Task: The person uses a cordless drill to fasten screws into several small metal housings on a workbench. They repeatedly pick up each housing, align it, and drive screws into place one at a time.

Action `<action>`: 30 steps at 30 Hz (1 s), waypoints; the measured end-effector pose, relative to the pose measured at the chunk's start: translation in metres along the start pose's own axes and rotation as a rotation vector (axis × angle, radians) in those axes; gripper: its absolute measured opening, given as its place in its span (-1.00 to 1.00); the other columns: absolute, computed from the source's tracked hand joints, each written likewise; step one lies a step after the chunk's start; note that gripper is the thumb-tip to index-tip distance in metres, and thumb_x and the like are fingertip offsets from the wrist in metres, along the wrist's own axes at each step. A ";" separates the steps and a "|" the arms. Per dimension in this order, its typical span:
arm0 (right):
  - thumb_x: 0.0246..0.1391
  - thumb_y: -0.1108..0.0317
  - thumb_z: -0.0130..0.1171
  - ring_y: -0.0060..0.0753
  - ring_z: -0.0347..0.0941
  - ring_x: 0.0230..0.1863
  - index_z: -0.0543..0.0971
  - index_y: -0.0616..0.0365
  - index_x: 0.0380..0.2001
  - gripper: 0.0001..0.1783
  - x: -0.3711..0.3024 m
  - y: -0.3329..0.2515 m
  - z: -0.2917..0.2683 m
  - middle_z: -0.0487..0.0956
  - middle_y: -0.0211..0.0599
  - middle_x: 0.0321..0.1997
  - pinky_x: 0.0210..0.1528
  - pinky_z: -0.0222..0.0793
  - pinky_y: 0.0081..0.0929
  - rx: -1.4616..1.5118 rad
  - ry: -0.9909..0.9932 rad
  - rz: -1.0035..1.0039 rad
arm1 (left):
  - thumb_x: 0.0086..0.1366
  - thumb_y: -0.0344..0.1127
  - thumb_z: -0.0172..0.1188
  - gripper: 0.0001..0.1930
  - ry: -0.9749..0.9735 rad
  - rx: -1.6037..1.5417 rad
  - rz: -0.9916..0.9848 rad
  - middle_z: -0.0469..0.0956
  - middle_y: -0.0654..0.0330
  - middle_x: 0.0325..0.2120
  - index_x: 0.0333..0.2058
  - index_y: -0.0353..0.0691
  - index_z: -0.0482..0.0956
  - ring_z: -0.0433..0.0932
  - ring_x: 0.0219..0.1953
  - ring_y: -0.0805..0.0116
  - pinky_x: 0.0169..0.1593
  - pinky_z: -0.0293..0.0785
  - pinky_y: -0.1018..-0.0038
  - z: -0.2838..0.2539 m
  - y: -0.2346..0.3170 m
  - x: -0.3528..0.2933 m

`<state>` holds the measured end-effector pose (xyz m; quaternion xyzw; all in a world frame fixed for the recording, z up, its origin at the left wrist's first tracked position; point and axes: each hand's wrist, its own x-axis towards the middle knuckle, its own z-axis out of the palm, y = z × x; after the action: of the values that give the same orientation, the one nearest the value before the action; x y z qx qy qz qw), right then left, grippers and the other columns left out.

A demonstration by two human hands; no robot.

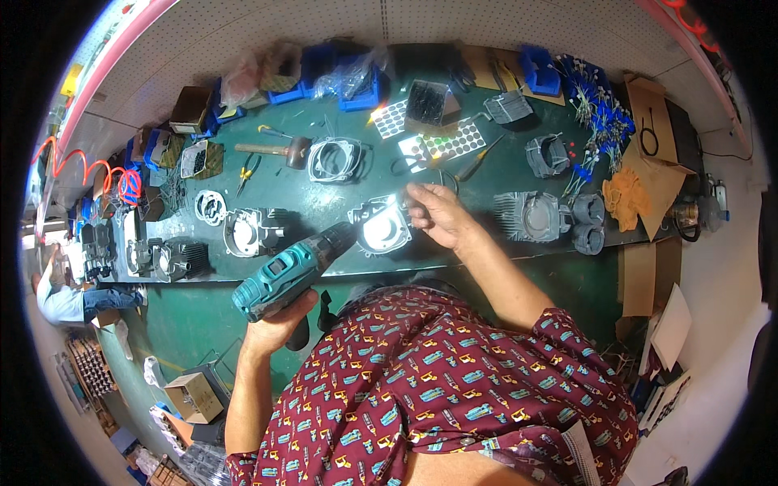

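My left hand (279,326) is wrapped round the grip of a teal cordless drill (279,278). The drill's dark chuck points up and right, at the left edge of a silver metal casting (384,230) on the bench. Glare washes out part of the casting's face, and the tip of the bit cannot be made out. At the casting's upper right edge, my right hand (438,215) is closed with its fingers curled against the rim. Behind the casting lies another open metal housing (334,160), beside a wooden-handled mallet (275,151).
More finned castings stand along the green bench (454,259), including one at left (250,232) and one at right (531,216). Pliers (247,172), sticker sheets (460,139), blue bins (358,87) and orange gloves (626,201) lie farther back. Another person (77,300) is at far left.
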<state>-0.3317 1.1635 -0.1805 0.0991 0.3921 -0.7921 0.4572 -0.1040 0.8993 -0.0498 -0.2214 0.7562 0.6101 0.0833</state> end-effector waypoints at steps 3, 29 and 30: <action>0.29 0.22 0.26 -0.78 0.21 -0.51 0.57 0.17 -0.23 -0.78 -0.003 -0.005 -0.001 0.41 -0.55 -0.41 -0.60 0.07 -0.82 0.057 -0.074 0.127 | 0.23 -0.40 0.42 -0.63 -0.015 0.008 -0.024 0.61 0.30 -0.16 0.01 -0.17 0.60 0.54 -0.14 0.44 -0.05 0.50 0.43 -0.009 -0.002 -0.001; -0.03 0.13 0.41 -0.02 0.56 -0.17 0.70 0.14 -0.36 -0.70 0.030 0.033 0.004 0.55 -0.15 -0.24 -0.12 0.49 -0.13 -1.476 0.384 -0.630 | 0.12 -0.29 0.40 -0.69 -0.236 0.594 -0.073 0.69 -0.06 -0.38 -0.17 -0.28 0.66 0.70 -0.30 0.03 -0.17 0.60 0.25 0.005 0.051 0.008; -0.02 0.14 0.41 -0.02 0.56 -0.17 0.69 0.15 -0.38 -0.70 0.030 0.033 0.004 0.55 -0.15 -0.24 -0.13 0.49 -0.13 -1.487 0.383 -0.642 | 0.10 -0.27 0.41 -0.68 -0.257 0.649 -0.084 0.68 -0.09 -0.37 -0.18 -0.28 0.65 0.70 -0.28 -0.05 -0.16 0.60 0.21 0.010 0.062 0.012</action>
<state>-0.3211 1.1325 -0.2110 -0.2123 0.8932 -0.3880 0.0806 -0.1426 0.9156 -0.0019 -0.1357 0.8843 0.3570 0.2687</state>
